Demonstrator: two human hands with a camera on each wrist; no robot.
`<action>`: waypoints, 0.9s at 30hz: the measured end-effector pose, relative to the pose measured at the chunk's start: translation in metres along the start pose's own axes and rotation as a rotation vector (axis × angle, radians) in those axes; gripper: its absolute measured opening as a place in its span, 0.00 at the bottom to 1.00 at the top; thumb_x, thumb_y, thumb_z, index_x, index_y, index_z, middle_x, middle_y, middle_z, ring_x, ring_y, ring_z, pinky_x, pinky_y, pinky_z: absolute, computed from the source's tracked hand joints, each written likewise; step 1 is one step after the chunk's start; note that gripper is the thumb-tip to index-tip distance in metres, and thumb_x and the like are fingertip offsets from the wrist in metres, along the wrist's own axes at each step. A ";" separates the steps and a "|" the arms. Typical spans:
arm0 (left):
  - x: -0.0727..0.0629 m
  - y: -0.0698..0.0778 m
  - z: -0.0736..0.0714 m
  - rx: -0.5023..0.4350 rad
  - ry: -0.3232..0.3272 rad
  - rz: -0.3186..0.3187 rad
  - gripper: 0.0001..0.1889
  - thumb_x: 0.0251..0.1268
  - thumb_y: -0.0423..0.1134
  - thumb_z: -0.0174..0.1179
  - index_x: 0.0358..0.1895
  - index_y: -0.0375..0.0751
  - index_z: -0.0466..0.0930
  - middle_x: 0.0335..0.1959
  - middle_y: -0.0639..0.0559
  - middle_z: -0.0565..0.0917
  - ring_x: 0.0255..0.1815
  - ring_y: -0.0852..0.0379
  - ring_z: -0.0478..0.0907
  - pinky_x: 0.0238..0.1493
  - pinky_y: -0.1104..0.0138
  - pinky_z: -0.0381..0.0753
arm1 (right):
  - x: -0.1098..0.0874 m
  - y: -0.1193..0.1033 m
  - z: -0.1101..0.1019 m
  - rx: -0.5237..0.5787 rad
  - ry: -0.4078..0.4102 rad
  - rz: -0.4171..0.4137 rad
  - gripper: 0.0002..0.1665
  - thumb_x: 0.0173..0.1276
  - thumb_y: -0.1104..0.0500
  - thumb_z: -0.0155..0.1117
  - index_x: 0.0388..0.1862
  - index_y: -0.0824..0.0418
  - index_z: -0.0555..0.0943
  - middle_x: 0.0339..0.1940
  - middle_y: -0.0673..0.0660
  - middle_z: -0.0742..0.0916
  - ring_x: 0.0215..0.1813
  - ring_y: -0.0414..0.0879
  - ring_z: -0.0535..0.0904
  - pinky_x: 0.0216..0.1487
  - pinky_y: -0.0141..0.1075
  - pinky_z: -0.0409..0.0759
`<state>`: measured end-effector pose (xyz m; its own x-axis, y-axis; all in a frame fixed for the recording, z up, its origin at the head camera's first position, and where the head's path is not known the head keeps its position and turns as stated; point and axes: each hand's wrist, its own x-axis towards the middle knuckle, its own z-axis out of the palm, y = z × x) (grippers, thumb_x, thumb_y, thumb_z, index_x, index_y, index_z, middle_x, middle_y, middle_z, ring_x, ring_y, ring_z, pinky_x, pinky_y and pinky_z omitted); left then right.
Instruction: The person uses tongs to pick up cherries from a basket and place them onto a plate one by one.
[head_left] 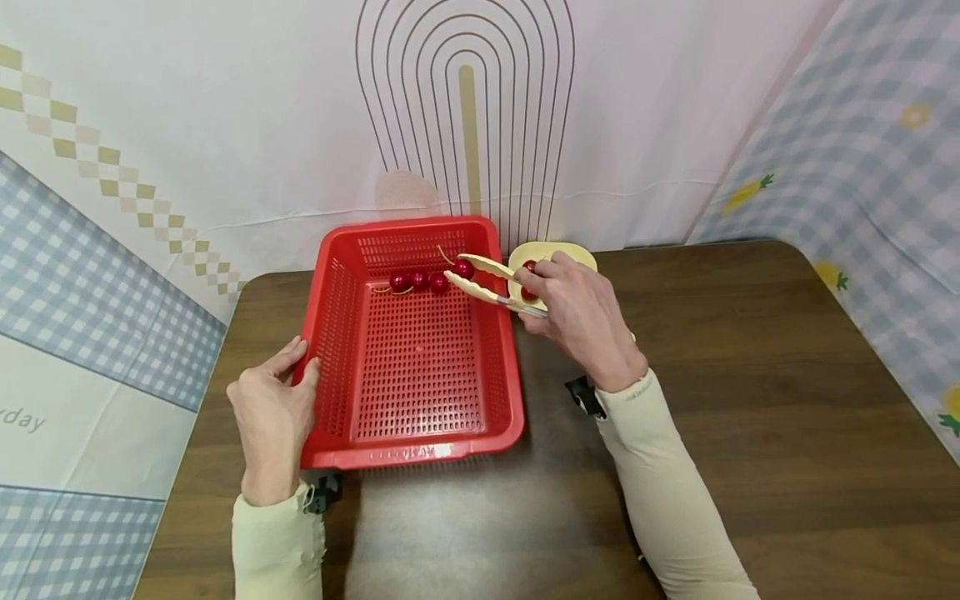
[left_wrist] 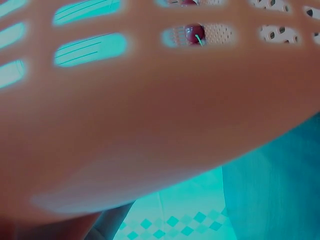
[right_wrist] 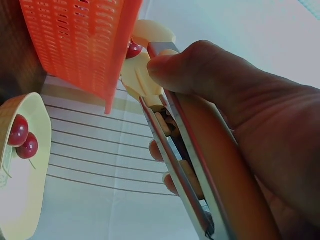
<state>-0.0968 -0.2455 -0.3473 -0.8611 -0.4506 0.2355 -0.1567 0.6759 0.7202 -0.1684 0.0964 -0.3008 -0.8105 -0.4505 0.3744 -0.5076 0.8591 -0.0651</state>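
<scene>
My left hand (head_left: 273,408) grips the left rim of a red perforated plastic basket (head_left: 420,454), its thumb on the inner side. In my right hand (head_left: 585,308) is a pair of tongs (head_left: 480,292) with cream tips, reaching over the basket's right wall. A dark red cherry (head_left: 464,268) with its stem upward sits between the tong tips, and the right wrist view shows this cherry (right_wrist: 134,50) there too. Three more cherries (head_left: 419,279) lie in a row at the basket's far end. Close under the right hand, a pale yellow dish (head_left: 577,252) holds two cherries (right_wrist: 27,145).
All this stands on a dark wooden table (head_left: 750,375), near its back edge. Behind rises a pale patterned cloth (head_left: 300,108), with checked cloth on both sides. The basket's slotted wall (left_wrist: 150,100) fills most of the left wrist view.
</scene>
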 end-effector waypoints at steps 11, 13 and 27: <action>0.000 -0.001 0.001 -0.003 -0.004 -0.003 0.17 0.66 0.36 0.67 0.57 0.40 0.86 0.56 0.49 0.88 0.54 0.51 0.87 0.54 0.55 0.85 | -0.006 0.007 -0.010 -0.019 0.019 0.053 0.22 0.59 0.56 0.77 0.54 0.55 0.87 0.34 0.53 0.85 0.37 0.48 0.72 0.27 0.39 0.76; 0.000 -0.001 0.000 -0.006 -0.006 -0.005 0.17 0.66 0.36 0.66 0.57 0.40 0.86 0.56 0.49 0.88 0.55 0.51 0.87 0.54 0.54 0.84 | -0.007 0.009 -0.011 -0.017 0.024 0.063 0.23 0.59 0.56 0.77 0.55 0.54 0.87 0.35 0.54 0.85 0.37 0.49 0.72 0.28 0.39 0.76; 0.001 -0.002 0.001 0.018 0.018 0.006 0.16 0.65 0.36 0.67 0.55 0.40 0.87 0.54 0.51 0.89 0.55 0.52 0.87 0.54 0.57 0.85 | -0.010 0.011 -0.013 -0.042 0.062 0.064 0.21 0.59 0.57 0.76 0.53 0.54 0.87 0.33 0.54 0.83 0.36 0.49 0.74 0.28 0.42 0.79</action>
<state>-0.0975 -0.2465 -0.3487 -0.8531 -0.4571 0.2517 -0.1606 0.6889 0.7068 -0.1622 0.1138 -0.2929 -0.8205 -0.3794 0.4275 -0.4413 0.8958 -0.0521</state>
